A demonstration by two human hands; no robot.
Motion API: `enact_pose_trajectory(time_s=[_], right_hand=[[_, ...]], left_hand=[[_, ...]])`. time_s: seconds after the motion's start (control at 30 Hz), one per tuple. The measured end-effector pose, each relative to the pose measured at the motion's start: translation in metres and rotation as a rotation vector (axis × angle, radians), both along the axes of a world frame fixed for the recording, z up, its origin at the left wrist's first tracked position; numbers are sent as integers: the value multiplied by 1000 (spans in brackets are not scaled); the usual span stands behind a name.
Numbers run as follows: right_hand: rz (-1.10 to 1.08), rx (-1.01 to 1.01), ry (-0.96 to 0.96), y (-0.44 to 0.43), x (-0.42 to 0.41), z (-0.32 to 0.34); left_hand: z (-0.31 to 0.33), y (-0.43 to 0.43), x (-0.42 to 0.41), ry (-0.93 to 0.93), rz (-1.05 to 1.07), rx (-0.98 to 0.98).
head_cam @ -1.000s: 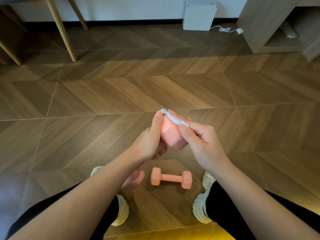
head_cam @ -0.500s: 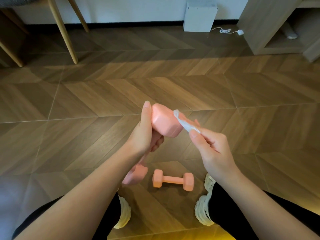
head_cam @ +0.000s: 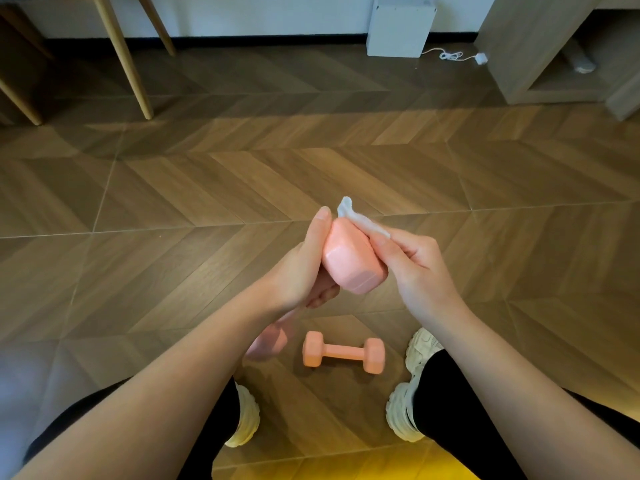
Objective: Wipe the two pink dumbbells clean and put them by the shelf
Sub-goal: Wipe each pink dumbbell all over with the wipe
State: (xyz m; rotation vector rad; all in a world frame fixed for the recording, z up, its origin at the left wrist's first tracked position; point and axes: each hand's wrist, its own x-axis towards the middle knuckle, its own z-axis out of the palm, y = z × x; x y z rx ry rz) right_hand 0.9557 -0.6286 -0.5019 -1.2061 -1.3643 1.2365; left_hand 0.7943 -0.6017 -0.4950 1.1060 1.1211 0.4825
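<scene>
Dumbbell [head_cam: 349, 263] in L grip [head_cam: 296, 273], wipe [head_cam: 363, 223] atop

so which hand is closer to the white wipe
Right. The right hand pinches the white wipe against the held pink dumbbell; the left hand grips that dumbbell just beside it.

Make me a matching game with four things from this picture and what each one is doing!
Things:
1 left hand
2 right hand
3 white box
4 loose dumbbell

States:
A pinches the white wipe
B lies on the floor between the shoes
C grips a pink dumbbell
D stands by the wall

Pairs: 1-C, 2-A, 3-D, 4-B
</scene>
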Motion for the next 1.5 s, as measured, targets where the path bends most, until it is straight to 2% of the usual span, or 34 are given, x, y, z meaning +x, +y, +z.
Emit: enact_pose_trajectory(time_s=[0.2, 0.43, 0.63, 0.77, 0.9, 1.0, 1.13, 1.3, 1.5], right_hand=[[10, 29, -70, -2, -5, 3], [53, 129, -131, -5, -5, 3], [34, 200, -206, -8, -4, 0], [-41, 145, -195, -7, 0, -1], [-66, 74, -82, -4, -4, 3], [-31, 65, -71, -6, -7, 3], [30, 158, -149, -14, -6, 2], [7, 243, -239, -19, -4, -1], [-92, 55, -124, -9, -6, 0]], left_hand=[[-5, 1, 1, 60, 22, -46], [-9, 7, -4, 101, 157, -134], [-7, 12, -10, -25, 278, -177], [-6, 11, -11, -83, 262, -133], [-9, 6, -3, -14, 142, -2], [-19, 4, -1, 47, 33, 59], [-21, 6, -2, 79, 100, 23], [-14, 9, -6, 26, 234, -24], [-15, 8, -4, -10, 125, 125]])
